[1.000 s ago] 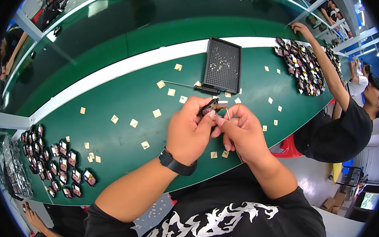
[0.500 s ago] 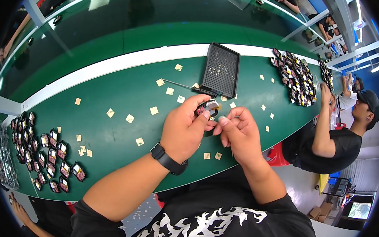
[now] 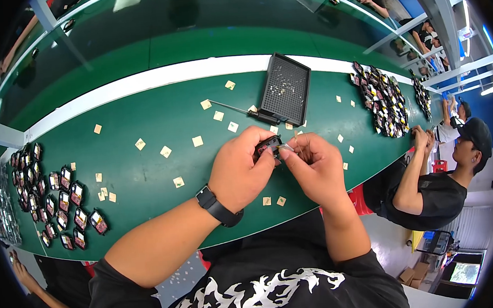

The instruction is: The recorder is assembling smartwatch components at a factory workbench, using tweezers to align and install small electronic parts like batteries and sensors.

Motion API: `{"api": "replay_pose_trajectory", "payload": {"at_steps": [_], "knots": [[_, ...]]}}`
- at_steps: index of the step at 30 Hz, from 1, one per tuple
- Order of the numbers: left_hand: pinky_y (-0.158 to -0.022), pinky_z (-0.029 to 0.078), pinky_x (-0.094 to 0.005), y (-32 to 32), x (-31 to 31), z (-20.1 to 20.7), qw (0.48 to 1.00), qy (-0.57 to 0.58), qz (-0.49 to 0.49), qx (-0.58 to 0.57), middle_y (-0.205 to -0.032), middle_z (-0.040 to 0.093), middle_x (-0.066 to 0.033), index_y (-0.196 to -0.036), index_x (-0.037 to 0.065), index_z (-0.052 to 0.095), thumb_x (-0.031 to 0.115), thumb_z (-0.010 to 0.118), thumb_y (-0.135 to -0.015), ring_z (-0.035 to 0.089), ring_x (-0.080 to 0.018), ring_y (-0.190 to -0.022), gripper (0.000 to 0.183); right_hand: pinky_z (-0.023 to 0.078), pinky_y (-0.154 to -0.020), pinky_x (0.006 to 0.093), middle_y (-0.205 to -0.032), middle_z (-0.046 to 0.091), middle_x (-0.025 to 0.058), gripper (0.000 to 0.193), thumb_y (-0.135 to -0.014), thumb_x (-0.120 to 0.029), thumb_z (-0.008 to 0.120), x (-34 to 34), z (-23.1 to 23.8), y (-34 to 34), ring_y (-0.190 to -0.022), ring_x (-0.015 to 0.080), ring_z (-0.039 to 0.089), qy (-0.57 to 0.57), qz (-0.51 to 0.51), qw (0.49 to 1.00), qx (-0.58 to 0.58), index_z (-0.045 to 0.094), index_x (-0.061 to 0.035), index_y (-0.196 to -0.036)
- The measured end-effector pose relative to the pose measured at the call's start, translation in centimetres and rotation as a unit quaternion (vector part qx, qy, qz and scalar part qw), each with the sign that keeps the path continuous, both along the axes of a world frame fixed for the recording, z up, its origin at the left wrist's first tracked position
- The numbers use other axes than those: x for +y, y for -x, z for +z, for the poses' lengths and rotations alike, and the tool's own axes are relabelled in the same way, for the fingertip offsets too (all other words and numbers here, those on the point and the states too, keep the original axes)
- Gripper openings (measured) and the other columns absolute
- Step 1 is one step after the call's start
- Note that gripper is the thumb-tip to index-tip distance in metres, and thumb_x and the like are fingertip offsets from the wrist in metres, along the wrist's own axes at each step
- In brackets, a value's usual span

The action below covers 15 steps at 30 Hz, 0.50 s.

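My left hand, with a black watch on its wrist, is closed round a small black device housing. Its open side shows a bit of reddish inside; the thumb covers part of it. Against the housing's right side, my right hand pinches a small silver-white piece between thumb and fingers. The piece is partly hidden by the fingertips, so whether it is fixed to the housing I cannot tell. Just beyond my hands lies a black perforated tray with many tiny pale bits in it.
Small cream paper squares are scattered over the green table. Several similar black devices stand at the left, and a dense group of devices at the right. A thin rod touches the tray. A co-worker sits at the right.
My right hand has come up to the housing and now grips the silver-white piece, which earlier lay exposed over it. The co-worker's hands at the right have lowered.
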State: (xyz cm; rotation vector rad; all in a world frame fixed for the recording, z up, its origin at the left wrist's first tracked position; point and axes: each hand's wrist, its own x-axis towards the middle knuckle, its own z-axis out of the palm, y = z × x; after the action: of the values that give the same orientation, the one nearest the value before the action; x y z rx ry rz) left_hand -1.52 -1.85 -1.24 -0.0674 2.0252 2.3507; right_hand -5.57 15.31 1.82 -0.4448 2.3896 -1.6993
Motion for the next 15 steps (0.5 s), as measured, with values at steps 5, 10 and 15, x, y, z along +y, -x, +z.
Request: {"api": "replay_pose_trajectory", "payload": {"at_steps": [5,10,15], "knots": [[-0.062,0.051,-0.0344,0.06,0.32,-0.66,0.996,0.033,0.061,0.060,-0.081,0.068,-0.0143,-0.109,-0.002,0.060,0.004,0.058,-0.092,0.065,-0.0213,-0.067,0.018,0.031,-0.046,0.0211,-0.066,0.060,-0.0040,0.008,-0.086,-0.002,0.075,-0.29,0.66,-0.36,-0.053,-0.0001,0.042,-0.014,-0.009,1.000,0.006,0.070,-0.0007,-0.093],[-0.075,0.056,-0.0312,0.21,0.01,-0.15,0.999,-0.020,0.000,0.027,-0.097,0.068,-0.0135,-0.114,-0.003,0.056,-0.002,0.052,-0.095,0.068,-0.0176,-0.084,0.019,0.037,-0.050,0.0221,-0.073,0.064,0.0023,0.011,-0.081,-0.001,0.079,-0.11,0.71,-0.02,-0.058,0.0045,0.050,-0.066,-0.023,0.996,0.051,0.073,0.0010,-0.091],[-0.092,0.057,-0.0307,0.23,-0.46,-0.17,0.995,-0.065,-0.081,-0.005,-0.119,0.064,-0.0132,-0.125,-0.005,0.051,-0.007,0.047,-0.098,0.066,-0.0160,-0.105,0.027,0.043,-0.057,0.0239,-0.079,0.068,0.0060,0.013,-0.081,-0.002,0.080,0.03,0.80,0.14,-0.066,0.0091,0.057,-0.067,-0.009,0.994,0.088,0.076,0.0010,-0.093]]}}
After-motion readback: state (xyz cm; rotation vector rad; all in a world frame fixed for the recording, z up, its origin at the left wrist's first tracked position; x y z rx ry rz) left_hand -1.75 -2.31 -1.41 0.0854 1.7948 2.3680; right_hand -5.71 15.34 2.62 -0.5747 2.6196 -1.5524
